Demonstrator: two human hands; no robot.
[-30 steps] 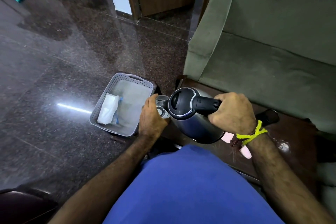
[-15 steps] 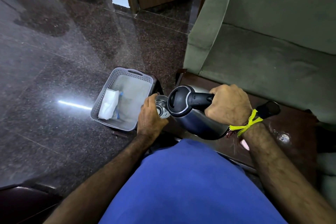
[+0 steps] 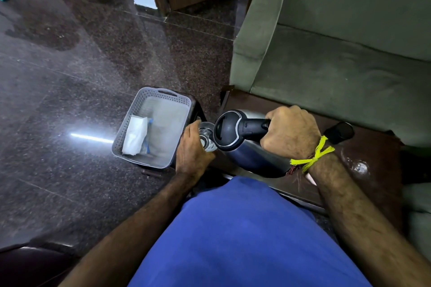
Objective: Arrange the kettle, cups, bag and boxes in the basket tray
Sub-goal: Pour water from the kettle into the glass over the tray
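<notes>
A green sofa [image 3: 338, 53] fills the upper right, standing on a dark speckled stone floor [image 3: 70, 77]. In front of it a dark wooden table [image 3: 377, 170] carries what is left to pack.

The grey perforated basket tray [image 3: 130, 123] sits low at the table's left end, apparently on a dark stand, within easy reach of both arms. Inside it, a white bag [image 3: 135, 135] leans against the left wall, leaving most of the tray's bottom free, probably for the bulkier pieces.

The steel electric kettle [image 3: 242, 156] with its black lid is held just right of the tray, tilted toward it. The right hand [image 3: 291, 133] is clenched round its black handle, a sensible grip for a heavy body carried sideways.

The left hand [image 3: 193, 147] wraps around a clear glass cup [image 3: 206, 138], which touches or nearly touches the kettle's lid edge; both seem headed into the tray together.

A second glass cup [image 3: 356, 163] stands on the table by the right wrist. No boxes can be clearly made out, and no brand or writing is readable anywhere.
</notes>
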